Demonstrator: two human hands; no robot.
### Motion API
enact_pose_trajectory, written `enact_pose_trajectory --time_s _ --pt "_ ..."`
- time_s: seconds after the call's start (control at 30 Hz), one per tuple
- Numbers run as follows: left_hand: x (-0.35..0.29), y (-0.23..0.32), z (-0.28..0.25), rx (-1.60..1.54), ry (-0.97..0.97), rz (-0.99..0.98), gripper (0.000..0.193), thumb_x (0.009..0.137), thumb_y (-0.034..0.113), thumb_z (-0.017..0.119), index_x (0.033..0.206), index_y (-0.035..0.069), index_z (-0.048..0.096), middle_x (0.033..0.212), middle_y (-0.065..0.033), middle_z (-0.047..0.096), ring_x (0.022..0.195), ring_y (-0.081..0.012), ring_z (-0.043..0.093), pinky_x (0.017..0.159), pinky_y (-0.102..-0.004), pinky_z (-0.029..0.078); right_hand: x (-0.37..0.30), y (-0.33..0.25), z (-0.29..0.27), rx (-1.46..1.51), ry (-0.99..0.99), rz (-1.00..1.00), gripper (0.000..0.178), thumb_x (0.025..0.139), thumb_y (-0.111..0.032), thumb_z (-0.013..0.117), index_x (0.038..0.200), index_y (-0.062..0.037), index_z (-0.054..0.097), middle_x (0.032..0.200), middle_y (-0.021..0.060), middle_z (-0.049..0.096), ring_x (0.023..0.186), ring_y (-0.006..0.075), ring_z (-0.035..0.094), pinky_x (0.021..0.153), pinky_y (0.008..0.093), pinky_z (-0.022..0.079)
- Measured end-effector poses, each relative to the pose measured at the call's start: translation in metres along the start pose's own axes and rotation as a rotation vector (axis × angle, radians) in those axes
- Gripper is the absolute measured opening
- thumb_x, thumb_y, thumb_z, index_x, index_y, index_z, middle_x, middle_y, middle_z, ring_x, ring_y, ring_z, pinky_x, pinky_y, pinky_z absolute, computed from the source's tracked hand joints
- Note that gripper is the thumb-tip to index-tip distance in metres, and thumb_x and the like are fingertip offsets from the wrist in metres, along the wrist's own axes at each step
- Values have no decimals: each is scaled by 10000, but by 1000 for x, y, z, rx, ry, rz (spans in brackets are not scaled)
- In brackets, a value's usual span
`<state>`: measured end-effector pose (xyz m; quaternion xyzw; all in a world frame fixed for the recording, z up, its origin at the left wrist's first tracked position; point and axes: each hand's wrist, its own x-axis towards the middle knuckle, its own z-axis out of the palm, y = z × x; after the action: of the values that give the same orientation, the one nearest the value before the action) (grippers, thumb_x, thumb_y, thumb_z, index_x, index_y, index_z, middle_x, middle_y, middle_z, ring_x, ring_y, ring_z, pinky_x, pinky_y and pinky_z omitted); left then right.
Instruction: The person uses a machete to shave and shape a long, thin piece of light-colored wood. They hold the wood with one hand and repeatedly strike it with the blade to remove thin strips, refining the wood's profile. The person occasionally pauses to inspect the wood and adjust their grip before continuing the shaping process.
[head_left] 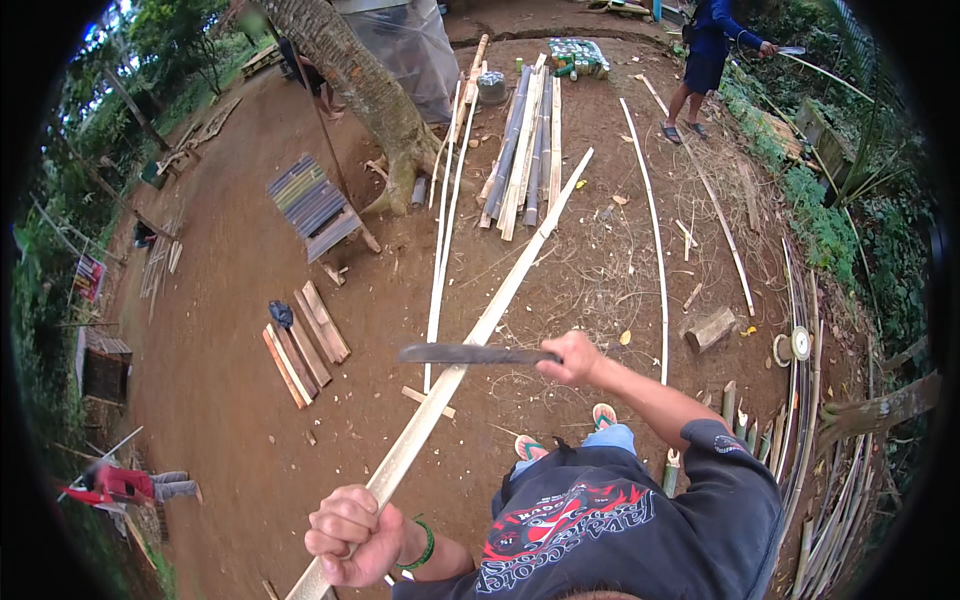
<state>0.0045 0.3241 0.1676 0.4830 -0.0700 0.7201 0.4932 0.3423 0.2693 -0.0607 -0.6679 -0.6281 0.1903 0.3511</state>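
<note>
My left hand [352,532] is closed round the near end of a long, pale split bamboo strip [415,432]. The strip slants away from me, up and to the right, past the middle of the view. In my right hand [571,359] is the handle of a machete [470,354], its dark blade pointing left. The blade lies across the strip, roughly midway along it. Whether its edge touches or bites into the bamboo I cannot tell. Below the blade, a short wooden piece [428,402] lies on the ground.
A pile of split bamboo [520,150] lies ahead, near a tree trunk [375,90]. Boards [318,322] rest at left beside a slatted bamboo stand [318,205]. To the right are a wood block [710,330], a spool [798,344] and bamboo poles. Other people stand at far right and left.
</note>
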Motion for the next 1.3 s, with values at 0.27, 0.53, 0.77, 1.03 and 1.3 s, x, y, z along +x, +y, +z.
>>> enact_pose_trajectory --time_s 0.27,0.53,0.77,1.03,1.3 --pt "-4 14 -6 122 188 38 362 897 218 501 663 174 227 452 28 243 373 -70 187 387 -259 166 27 74 1 104 133 935 781 946 -635 431 766 85 673 785 264 675 721 340 664 666 498 498" --pt "2 16 2 118 280 0 359 905 234 488 664 180 228 461 33 238 390 -72 175 433 -254 179 -12 7 14 -35 -7 100 612 949 -551 495 774 7 676 642 268 605 652 414 646 635 520 482" --pt "1 8 17 97 308 8 372 912 217 520 662 175 248 490 34 212 406 -81 166 454 -260 160 17 122 -17 -97 234 900 827 909 -690 438 864 91 706 895 333 679 925 450 677 810 516 514" --pt "12 59 32 13 82 56 368 951 215 500 664 173 273 465 39 243 382 -68 173 428 -256 154 -28 103 -18 316 181 935 749 919 -675 473 739 35 632 653 165 634 616 276 632 611 440 477" --pt "7 58 41 25 93 90 381 957 226 486 661 177 250 448 43 256 363 -54 194 399 -241 149 -21 73 -22 990 168 1019 626 938 -711 420 651 -155 410 521 -52 369 421 104 353 408 294 312"
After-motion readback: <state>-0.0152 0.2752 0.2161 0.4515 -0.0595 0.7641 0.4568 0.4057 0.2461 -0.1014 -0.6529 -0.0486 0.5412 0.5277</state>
